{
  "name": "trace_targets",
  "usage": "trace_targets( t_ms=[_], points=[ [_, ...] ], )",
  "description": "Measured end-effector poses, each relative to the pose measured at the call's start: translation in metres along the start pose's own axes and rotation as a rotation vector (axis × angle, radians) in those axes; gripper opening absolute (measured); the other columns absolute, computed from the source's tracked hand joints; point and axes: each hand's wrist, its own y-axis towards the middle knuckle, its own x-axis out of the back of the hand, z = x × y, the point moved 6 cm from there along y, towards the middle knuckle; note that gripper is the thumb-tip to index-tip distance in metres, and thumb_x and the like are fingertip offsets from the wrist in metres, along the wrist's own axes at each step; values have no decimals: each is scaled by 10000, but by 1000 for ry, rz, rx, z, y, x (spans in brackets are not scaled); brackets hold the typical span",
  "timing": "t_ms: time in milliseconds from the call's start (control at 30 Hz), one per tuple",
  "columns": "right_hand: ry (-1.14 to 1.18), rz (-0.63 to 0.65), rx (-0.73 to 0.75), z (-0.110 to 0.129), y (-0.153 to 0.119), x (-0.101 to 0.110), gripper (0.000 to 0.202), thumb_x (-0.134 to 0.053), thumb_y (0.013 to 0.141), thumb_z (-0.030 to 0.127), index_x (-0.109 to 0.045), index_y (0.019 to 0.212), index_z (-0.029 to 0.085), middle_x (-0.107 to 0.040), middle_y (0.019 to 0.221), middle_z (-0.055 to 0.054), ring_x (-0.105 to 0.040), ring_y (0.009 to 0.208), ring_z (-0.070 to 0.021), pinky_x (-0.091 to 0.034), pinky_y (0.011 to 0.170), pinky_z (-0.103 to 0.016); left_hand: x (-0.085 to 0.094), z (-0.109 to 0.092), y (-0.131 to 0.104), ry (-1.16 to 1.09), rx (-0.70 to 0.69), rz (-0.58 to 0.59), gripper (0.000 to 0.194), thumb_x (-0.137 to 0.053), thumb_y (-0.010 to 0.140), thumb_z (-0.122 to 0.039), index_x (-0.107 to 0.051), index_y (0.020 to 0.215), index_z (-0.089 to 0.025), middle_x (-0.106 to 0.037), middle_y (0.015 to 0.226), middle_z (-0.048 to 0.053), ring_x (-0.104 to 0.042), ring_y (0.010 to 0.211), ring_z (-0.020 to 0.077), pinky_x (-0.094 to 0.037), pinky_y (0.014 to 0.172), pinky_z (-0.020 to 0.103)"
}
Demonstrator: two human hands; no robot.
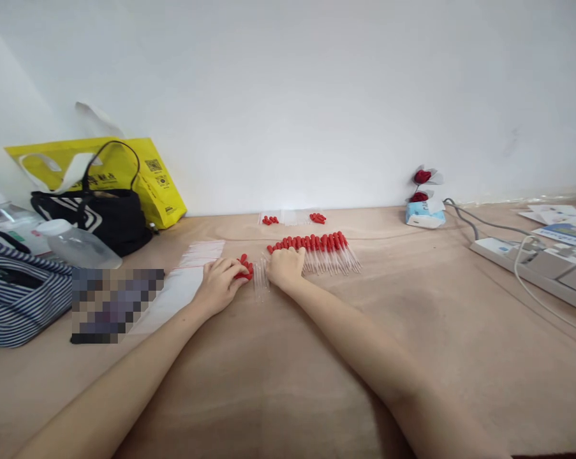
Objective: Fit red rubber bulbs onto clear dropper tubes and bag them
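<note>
My left hand (219, 284) is at the left, its fingers curled and pinching at a small pile of red rubber bulbs (244, 261). Just right of it, several thin clear tubes (259, 284) lie side by side on the table. My right hand (286, 264) is closed over the right side of these tubes; what its fingers hold is hidden beneath them. Against that hand begins a long row of droppers (333, 248), red bulbs away from me and clear tips toward me. White plastic bags (175, 293) lie under and beside my left wrist.
Behind the hands, a clear bag (295, 217) has red bulbs on it. A yellow bag (163, 191), a black bag (110, 220), a plastic bottle (80, 243) and a striped bag (24, 299) crowd the left. A tissue pack (425, 215) and power strip (512, 258) stand right.
</note>
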Motion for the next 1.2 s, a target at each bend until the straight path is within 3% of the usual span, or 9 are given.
trace_targets(
  t_ms=[200, 367, 567, 667, 733, 833, 900, 1000, 1200],
  points=[
    [-56, 93, -24, 9, 5, -6, 227, -448, 748, 156, -656, 835, 128, -645, 880, -151, -518, 893, -251, -208, 797, -398, 7, -2, -2, -157, 5, -173, 133, -418, 809, -266, -505, 856, -176, -598, 805, 49, -540, 763, 199, -420, 703, 338],
    [-48, -12, 14, 0, -8, 8, 260, -383, 781, 121, -593, 924, 64, -606, 952, -185, -491, 907, -267, -231, 772, -392, 7, -3, -5, -230, 12, -243, 245, -391, 828, -220, -451, 1060, -167, -580, 893, 59, -559, 802, 174, -458, 704, 306],
    [99, -154, 335, -54, -52, 30, 189, -336, 840, 154, -523, 862, 134, -603, 842, -90, -501, 807, -188, -257, 763, -332, 14, -25, -6, -357, -50, -275, 110, -455, 812, -206, -526, 886, -169, -562, 840, 49, -542, 765, 154, -462, 707, 293],
    [164, -218, 457, -91, -75, 36, 219, -325, 840, 136, -516, 947, 141, -596, 867, -86, -509, 813, -175, -282, 750, -309, 9, -43, -6, -469, -45, -279, 59, -513, 779, -212, -518, 814, -165, -556, 782, 38, -546, 727, 142, -473, 677, 275],
    [164, -245, 496, -109, -85, 40, 276, -314, 831, 108, -509, 1022, 149, -590, 878, -89, -512, 811, -174, -297, 732, -301, 1, -60, -3, -507, -94, -241, 48, -521, 770, -206, -509, 748, -165, -562, 787, 42, -555, 735, 140, -480, 674, 271],
    [190, -252, 454, -125, -90, 45, 270, -317, 822, 93, -535, 964, 166, -589, 845, -81, -523, 787, -168, -309, 706, -296, -11, -82, 4, -520, -158, -210, 89, -505, 777, -194, -496, 693, -167, -585, 815, 51, -576, 795, 149, -489, 722, 287],
    [228, -251, 415, -126, -89, 47, 216, -341, 820, 112, -533, 902, 168, -594, 844, -77, -533, 786, -166, -309, 717, -303, -17, -91, 9, -526, -166, -207, 64, -482, 796, -193, -532, 823, -164, -594, 946, 78, -583, 878, 160, -495, 773, 306],
    [267, -236, 410, -118, -88, 47, 151, -377, 807, 130, -506, 876, 168, -606, 799, -54, -546, 735, -151, -294, 779, -326, -26, -96, 12, -471, -173, -163, 226, -451, 822, -198, -531, 1031, -170, -534, 1155, 109, -564, 992, 185, -487, 841, 343],
    [276, -207, 495, -102, -92, 44, 159, -387, 802, 121, -494, 908, 172, -626, 804, -16, -557, 682, -117, -245, 851, -340, -22, -93, 13, -407, -154, -206, 191, -444, 824, -179, -595, 939, -151, -611, 1034, 98, -577, 970, 183, -475, 871, 353]
  ],
)
